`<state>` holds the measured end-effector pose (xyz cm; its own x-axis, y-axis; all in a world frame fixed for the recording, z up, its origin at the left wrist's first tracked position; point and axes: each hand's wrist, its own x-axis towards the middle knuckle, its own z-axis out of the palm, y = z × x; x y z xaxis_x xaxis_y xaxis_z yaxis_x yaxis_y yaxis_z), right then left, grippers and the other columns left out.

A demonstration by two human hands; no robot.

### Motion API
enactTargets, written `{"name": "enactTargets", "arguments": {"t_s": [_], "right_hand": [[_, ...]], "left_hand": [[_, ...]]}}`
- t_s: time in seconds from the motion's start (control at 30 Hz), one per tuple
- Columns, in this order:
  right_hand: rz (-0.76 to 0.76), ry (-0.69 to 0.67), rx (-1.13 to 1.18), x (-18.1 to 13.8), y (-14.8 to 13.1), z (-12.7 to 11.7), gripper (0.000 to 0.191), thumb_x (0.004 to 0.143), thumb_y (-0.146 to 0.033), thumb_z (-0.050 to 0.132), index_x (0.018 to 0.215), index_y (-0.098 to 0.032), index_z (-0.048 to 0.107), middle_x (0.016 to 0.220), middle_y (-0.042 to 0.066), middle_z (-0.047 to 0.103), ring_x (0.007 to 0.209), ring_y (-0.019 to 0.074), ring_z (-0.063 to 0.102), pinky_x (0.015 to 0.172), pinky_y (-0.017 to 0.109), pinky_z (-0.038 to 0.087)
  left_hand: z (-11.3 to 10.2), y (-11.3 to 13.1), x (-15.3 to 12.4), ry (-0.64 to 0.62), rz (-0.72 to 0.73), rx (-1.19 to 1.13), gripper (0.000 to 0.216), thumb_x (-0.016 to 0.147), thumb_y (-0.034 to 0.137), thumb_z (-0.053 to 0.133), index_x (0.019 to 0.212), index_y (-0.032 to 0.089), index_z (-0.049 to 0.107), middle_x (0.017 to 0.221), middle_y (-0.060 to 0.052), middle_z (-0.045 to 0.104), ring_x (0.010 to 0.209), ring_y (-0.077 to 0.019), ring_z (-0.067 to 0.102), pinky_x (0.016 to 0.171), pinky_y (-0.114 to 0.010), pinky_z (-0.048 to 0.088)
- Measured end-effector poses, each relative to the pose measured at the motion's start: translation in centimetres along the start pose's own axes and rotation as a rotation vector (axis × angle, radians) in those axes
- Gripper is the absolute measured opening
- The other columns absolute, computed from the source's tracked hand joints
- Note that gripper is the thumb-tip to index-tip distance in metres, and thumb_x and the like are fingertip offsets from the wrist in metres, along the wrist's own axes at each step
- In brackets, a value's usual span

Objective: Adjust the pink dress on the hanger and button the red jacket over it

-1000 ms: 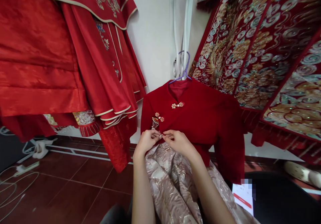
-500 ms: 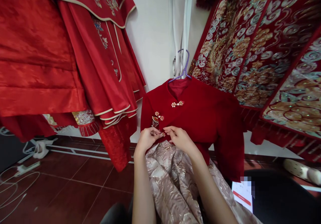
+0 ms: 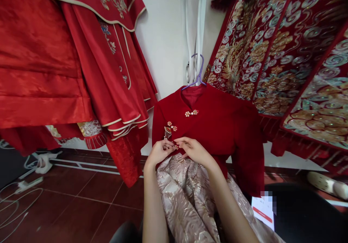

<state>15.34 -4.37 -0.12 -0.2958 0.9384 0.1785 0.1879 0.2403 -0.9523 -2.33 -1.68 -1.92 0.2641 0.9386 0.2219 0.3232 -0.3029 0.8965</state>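
Note:
A dark red velvet jacket [image 3: 214, 123] hangs in front of me on a purple hanger [image 3: 200, 77]. Gold flower fastenings run from its collar, such as the collar clasp [image 3: 191, 113], down the left edge, where a fan-shaped tassel ornament [image 3: 168, 132] dangles. At the lower hem, my left hand [image 3: 162, 150] pinches the lowest flower clasp [image 3: 176, 147]. From the other side my right hand [image 3: 193, 149] reaches over, fingers bent and fingertips at the same clasp. Below hangs a pale pink-gold brocade skirt [image 3: 187, 196].
Red garments [image 3: 108, 61] hang at left, and an embroidered red robe [image 3: 274, 61] at right. A lit phone screen [image 3: 262, 214] lies on a black seat [image 3: 301, 214]. White cables [image 3: 21, 203] and pale shoes [image 3: 43, 163] are on the tiled floor at left; a white clog [image 3: 320, 183] is at right.
My right hand has shifted slightly left over the lowest clasp, covering more of it. My left hand keeps its pinch, and the jacket hangs almost unchanged.

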Motion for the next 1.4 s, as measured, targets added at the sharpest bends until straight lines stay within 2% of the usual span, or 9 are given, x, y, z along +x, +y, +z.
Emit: {"name": "enactTargets", "arguments": {"t_s": [0.17, 0.3, 0.4, 0.47, 0.6, 0.7, 1.13, 1.27, 1.4], "right_hand": [[-0.101, -0.040, -0.046, -1.3, -1.7, -0.9, 0.037, 0.077, -0.030, 0.064, 0.113, -0.019, 0.061, 0.095, 0.005, 0.061, 0.084, 0.0159, 0.059, 0.071, 0.030, 0.053], [-0.227, 0.017, -0.116, -2.5, -3.0, -1.8, 0.048, 0.069, -0.018, 0.069, 0.115, -0.024, 0.058, 0.089, 0.000, 0.052, 0.082, 0.0138, 0.052, 0.076, 0.029, 0.047], [-0.247, 0.201, -0.088, -2.7, -3.6, -2.1, 0.045, 0.069, -0.009, 0.058, 0.113, -0.023, 0.055, 0.084, -0.002, 0.047, 0.077, 0.0121, 0.049, 0.072, 0.026, 0.043], [-0.254, 0.230, -0.020, -2.7, -3.8, -2.4, 0.045, 0.070, -0.009, 0.055, 0.113, -0.022, 0.053, 0.083, -0.002, 0.046, 0.075, 0.0115, 0.048, 0.070, 0.025, 0.042], [-0.271, 0.093, 0.004, -3.2, -4.1, -3.1, 0.042, 0.070, -0.009, 0.053, 0.110, -0.023, 0.053, 0.085, -0.002, 0.044, 0.076, 0.0113, 0.047, 0.068, 0.024, 0.041], [-0.271, -0.065, -0.055, -3.7, -4.0, -3.4, 0.043, 0.070, -0.007, 0.054, 0.111, -0.023, 0.054, 0.085, -0.002, 0.045, 0.077, 0.0113, 0.047, 0.069, 0.024, 0.041], [-0.295, -0.106, -0.113, -3.8, -4.1, -2.5, 0.044, 0.072, -0.005, 0.055, 0.111, -0.023, 0.052, 0.084, -0.003, 0.045, 0.078, 0.0104, 0.047, 0.072, 0.024, 0.041], [-0.272, -0.140, -0.130, -3.9, -3.9, -2.6, 0.044, 0.071, -0.005, 0.056, 0.111, -0.024, 0.053, 0.084, -0.003, 0.045, 0.075, 0.0095, 0.046, 0.067, 0.022, 0.040], [-0.224, -0.232, -0.133, -4.0, -3.6, -3.0, 0.044, 0.070, -0.008, 0.060, 0.111, -0.023, 0.053, 0.084, -0.003, 0.047, 0.076, 0.0101, 0.048, 0.064, 0.022, 0.040]], "left_hand": [[-0.3, 2.4, -1.4, -0.184, 0.037, -0.213, 0.028, 0.074, 0.040, 0.069, 0.080, 0.012, 0.067, 0.075, -0.004, 0.065, 0.070, -0.0140, 0.060, 0.063, -0.024, 0.051], [0.6, 3.5, -1.2, -0.205, 0.115, -0.507, 0.035, 0.080, 0.045, 0.062, 0.087, 0.012, 0.070, 0.083, -0.008, 0.066, 0.079, -0.0163, 0.062, 0.070, -0.027, 0.053], [1.9, 3.5, 0.2, -0.006, -0.003, -0.744, 0.037, 0.081, 0.046, 0.061, 0.095, 0.012, 0.068, 0.093, -0.010, 0.067, 0.082, -0.0172, 0.064, 0.077, -0.032, 0.055], [2.9, 3.4, 1.2, 0.132, -0.091, -0.850, 0.034, 0.081, 0.042, 0.063, 0.097, 0.013, 0.067, 0.095, -0.011, 0.068, 0.082, -0.0175, 0.066, 0.083, -0.036, 0.054], [4.2, 3.3, 2.4, 0.251, -0.083, -0.988, 0.028, 0.079, 0.033, 0.067, 0.098, 0.012, 0.068, 0.104, -0.012, 0.069, 0.089, -0.0169, 0.067, 0.088, -0.033, 0.051], [4.8, 3.2, 2.8, 0.376, -0.088, -0.997, 0.023, 0.079, 0.028, 0.066, 0.098, 0.013, 0.070, 0.104, -0.010, 0.071, 0.085, -0.0130, 0.067, 0.081, -0.026, 0.052], [5.1, 1.7, 3.5, 0.536, -0.036, -0.884, 0.022, 0.071, 0.026, 0.071, 0.089, 0.013, 0.073, 0.102, -0.009, 0.072, 0.087, -0.0137, 0.066, 0.075, -0.021, 0.049], [4.8, 2.2, 2.9, 0.460, -0.069, -0.933, 0.033, 0.073, 0.036, 0.070, 0.096, 0.013, 0.072, 0.103, -0.011, 0.071, 0.086, -0.0149, 0.066, 0.076, -0.023, 0.050], [4.4, 3.6, 2.8, 0.275, -0.087, -0.955, 0.056, 0.080, 0.061, 0.051, 0.103, 0.013, 0.070, 0.101, -0.013, 0.070, 0.089, -0.0190, 0.066, 0.082, -0.030, 0.050]]}}
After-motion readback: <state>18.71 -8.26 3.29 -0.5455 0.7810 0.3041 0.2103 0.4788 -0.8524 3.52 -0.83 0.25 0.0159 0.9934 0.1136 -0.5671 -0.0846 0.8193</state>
